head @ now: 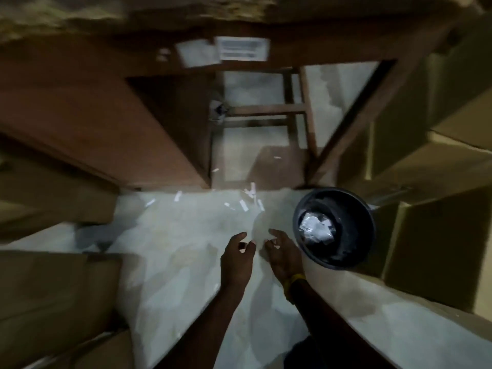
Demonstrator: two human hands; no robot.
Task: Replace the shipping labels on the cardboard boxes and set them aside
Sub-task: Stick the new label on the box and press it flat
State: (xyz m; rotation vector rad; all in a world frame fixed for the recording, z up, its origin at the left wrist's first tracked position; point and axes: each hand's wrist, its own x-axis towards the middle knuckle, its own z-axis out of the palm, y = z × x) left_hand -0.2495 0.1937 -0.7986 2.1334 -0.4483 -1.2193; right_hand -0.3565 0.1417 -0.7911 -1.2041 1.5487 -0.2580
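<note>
The head view is blurred and dim, looking down at a pale floor (170, 275); both bare forearms reach forward over it, close together and near the frame's middle; the left hand (237, 259) hangs with its fingers loosely curled and its thumb apart, holding nothing that can be made out; the right hand (282, 257), with a yellow band (295, 279) at the wrist, is likewise loosely curled with nothing visible in it, and the two hands' fingertips lie near each other without touching; just to the right of the right hand stands a dark round bin (334, 227) holding crumpled white paper scraps (316, 229); small white paper strips (243, 205) lie scattered on the floor beyond the hands; cardboard boxes (436, 235) are stacked along the right side, and more cardboard boxes sit at the lower left, well apart from both hands; farther ahead a brown wooden tabletop (80, 83) carries white shipping labels (241, 49) side by side near its edge, their print too blurred to read; under it, wooden legs and crossbars (269, 109) show against the floor.
</note>
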